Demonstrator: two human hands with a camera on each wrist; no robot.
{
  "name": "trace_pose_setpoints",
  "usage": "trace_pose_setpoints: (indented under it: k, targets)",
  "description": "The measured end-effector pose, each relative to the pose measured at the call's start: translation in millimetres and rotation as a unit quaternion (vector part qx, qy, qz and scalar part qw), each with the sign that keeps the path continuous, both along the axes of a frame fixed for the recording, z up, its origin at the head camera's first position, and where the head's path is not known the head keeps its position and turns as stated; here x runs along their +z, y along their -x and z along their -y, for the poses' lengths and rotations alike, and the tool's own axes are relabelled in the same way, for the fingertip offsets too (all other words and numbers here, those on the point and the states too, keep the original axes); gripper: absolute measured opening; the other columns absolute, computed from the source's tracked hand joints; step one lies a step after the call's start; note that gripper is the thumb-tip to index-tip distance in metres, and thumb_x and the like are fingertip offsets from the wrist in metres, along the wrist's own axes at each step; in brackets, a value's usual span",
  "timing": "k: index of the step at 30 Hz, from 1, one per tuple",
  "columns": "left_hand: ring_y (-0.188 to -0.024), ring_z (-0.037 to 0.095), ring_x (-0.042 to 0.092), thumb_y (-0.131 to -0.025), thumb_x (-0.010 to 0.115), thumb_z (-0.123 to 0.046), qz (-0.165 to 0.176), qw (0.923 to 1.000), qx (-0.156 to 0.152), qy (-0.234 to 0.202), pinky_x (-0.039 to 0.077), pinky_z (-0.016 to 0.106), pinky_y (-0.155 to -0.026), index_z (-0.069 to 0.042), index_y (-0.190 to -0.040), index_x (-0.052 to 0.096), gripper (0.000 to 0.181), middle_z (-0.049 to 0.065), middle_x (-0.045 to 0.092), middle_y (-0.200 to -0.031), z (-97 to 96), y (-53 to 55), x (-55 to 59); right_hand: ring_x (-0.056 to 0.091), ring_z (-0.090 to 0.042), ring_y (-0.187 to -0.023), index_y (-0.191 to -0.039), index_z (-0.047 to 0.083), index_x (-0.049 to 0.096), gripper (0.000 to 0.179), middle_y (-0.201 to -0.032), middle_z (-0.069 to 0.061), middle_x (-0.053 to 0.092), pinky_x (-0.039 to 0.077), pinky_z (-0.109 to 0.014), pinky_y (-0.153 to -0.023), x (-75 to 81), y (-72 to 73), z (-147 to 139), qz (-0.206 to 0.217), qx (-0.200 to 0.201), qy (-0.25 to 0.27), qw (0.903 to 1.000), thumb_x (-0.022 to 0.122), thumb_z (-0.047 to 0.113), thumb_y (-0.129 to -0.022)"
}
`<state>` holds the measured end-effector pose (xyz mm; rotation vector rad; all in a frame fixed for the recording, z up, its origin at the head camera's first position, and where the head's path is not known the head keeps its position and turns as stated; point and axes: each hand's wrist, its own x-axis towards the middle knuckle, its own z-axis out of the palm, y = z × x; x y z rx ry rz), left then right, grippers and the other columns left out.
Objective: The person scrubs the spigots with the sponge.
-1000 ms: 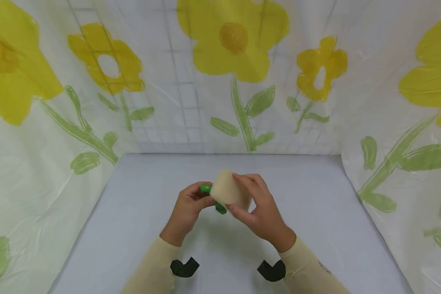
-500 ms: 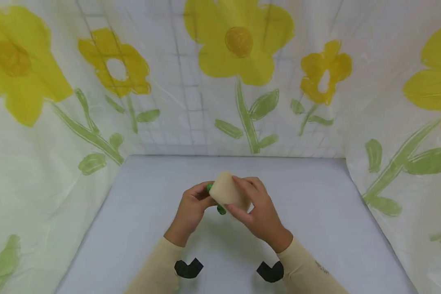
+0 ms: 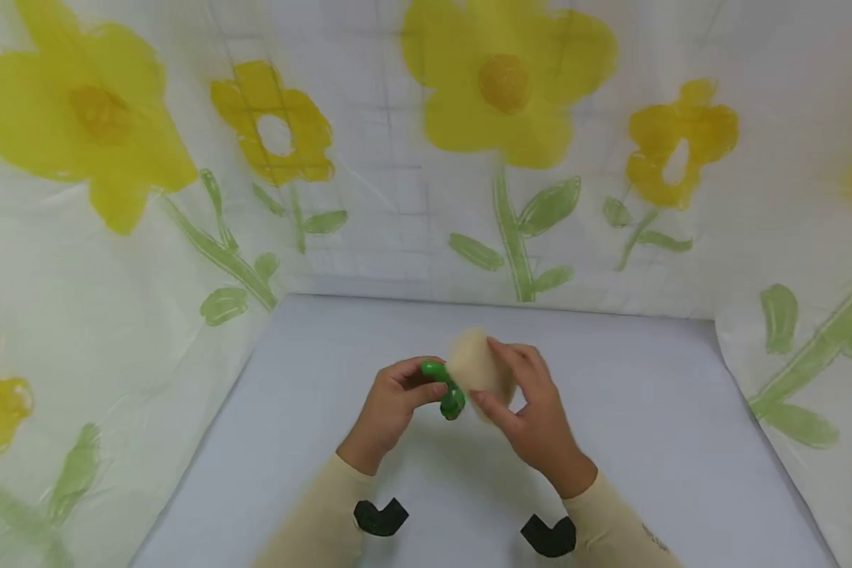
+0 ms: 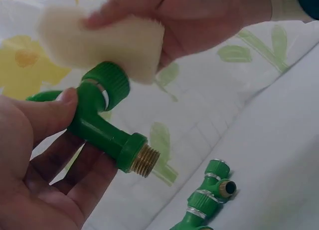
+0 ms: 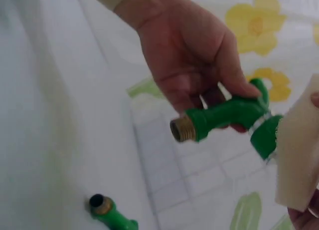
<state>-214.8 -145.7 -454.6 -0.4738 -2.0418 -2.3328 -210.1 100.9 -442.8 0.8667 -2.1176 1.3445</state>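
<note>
My left hand [image 3: 394,402] pinches a green tap [image 4: 94,120] by its body, thumb on the near side and fingers behind. The tap has a ribbed green collar and a brass threaded end [image 4: 145,161]. My right hand [image 3: 539,414] grips a thick cream sponge [image 3: 477,364] between thumb and fingers. In the left wrist view the sponge overlaps the collar; in the right wrist view its edge is right at the tap's collar end [image 5: 266,137]. Both hands are raised above the white table.
A second green tap-like fitting [image 4: 205,197] with a brass outlet lies on the white table [image 3: 646,442]. Black curved pieces [image 3: 381,517] sit by both wrists. Flower-printed white sheeting [image 3: 369,260] hangs along the table's back and sides.
The head view has turned left, so the scene shifts right. The sponge first covered more of the tap, and now more of the green shows beside it. Both hands keep their holds.
</note>
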Motion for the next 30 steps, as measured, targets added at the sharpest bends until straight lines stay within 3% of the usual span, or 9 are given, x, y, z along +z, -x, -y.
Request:
trace_pose_setpoints:
  k: [3, 7, 12, 14, 19, 23, 30]
  targets:
    - [-0.105, 0.027, 0.072, -0.098, 0.081, -0.002, 0.003, 0.9998, 0.010, 0.014, 0.062, 0.042, -0.094, 0.005, -0.128, 0.074, 0.031, 0.014, 0.074, -0.114, -0.7, -1.5, 2.4, 0.055, -0.027, -0.126, -0.159, 0.005, 0.055, 0.070, -0.138, -0.014, 0.056, 0.056, -0.048, -0.097, -2.8, 5.9, -10.5, 0.032, -0.032, -0.011, 0.9989, 0.085, 0.008, -0.095]
    - [-0.099, 0.029, 0.074, -0.102, 0.078, -0.006, 0.020, 0.9978, 0.062, 0.015, 0.063, 0.046, -0.091, -0.002, -0.142, 0.061, 0.044, 0.019, 0.072, -0.115, 20.9, 1.6, 7.1, 0.057, -0.028, -0.126, -0.157, 0.004, 0.056, 0.067, -0.137, -0.012, 0.058, 0.057, -0.053, -0.096, -15.0, 7.5, -23.1, 0.070, -0.028, -0.046, 0.9961, 0.085, 0.012, -0.097]
    - [-0.085, 0.031, 0.076, -0.104, 0.077, -0.007, 0.027, 0.9920, 0.119, 0.032, 0.065, 0.049, -0.085, -0.008, -0.143, 0.051, 0.047, 0.023, 0.073, -0.112, 62.8, 10.1, 15.7, 0.057, -0.024, -0.123, -0.157, 0.005, 0.057, 0.067, -0.137, -0.009, 0.060, 0.049, -0.023, -0.099, -21.0, 3.0, -45.1, 0.083, -0.040, -0.035, 0.9951, 0.085, 0.004, -0.096]
    - [-0.081, 0.029, 0.076, -0.104, 0.077, -0.006, 0.025, 0.9874, 0.148, 0.052, 0.066, 0.047, -0.082, -0.008, -0.143, 0.055, 0.045, 0.022, 0.074, -0.110, 81.8, 13.6, 20.0, 0.055, -0.022, -0.120, -0.158, 0.005, 0.057, 0.068, -0.136, -0.010, 0.059, 0.045, -0.015, -0.097, -17.8, 1.3, -52.3, 0.089, -0.046, -0.020, 0.9948, 0.084, 0.001, -0.096]
    - [-0.083, 0.022, 0.075, -0.103, 0.080, -0.012, 0.046, 0.9692, 0.208, 0.124, 0.065, 0.037, -0.079, -0.014, -0.150, 0.062, 0.050, 0.016, 0.077, -0.111, 122.0, 27.0, 24.0, 0.052, -0.019, -0.115, -0.160, 0.007, 0.054, 0.069, -0.139, -0.012, 0.058, 0.043, -0.017, -0.094, -6.6, 1.9, -66.8, 0.101, -0.063, 0.000, 0.9930, 0.081, -0.001, -0.097]
    - [-0.085, 0.020, 0.074, -0.104, 0.080, -0.020, 0.099, 0.9560, 0.219, 0.168, 0.064, 0.033, -0.078, -0.016, -0.157, 0.060, 0.056, 0.016, 0.076, -0.115, 146.8, 37.6, 12.7, 0.051, -0.018, -0.114, -0.161, 0.007, 0.054, 0.070, -0.140, -0.012, 0.057, 0.043, -0.017, -0.094, -4.2, 1.3, -72.2, 0.107, -0.066, 0.001, 0.9921, 0.081, 0.000, -0.098]
    - [-0.094, 0.020, 0.067, -0.109, 0.073, -0.025, 0.210, 0.9248, 0.217, 0.231, 0.060, 0.030, -0.074, -0.011, -0.163, 0.051, 0.060, 0.019, 0.069, -0.129, 181.5, 53.2, -26.1, 0.053, -0.019, -0.114, -0.160, 0.006, 0.055, 0.069, -0.138, -0.011, 0.058, 0.044, -0.017, -0.095, -6.1, -1.5, -76.8, 0.106, -0.074, 0.001, 0.9917, 0.082, -0.001, -0.097]
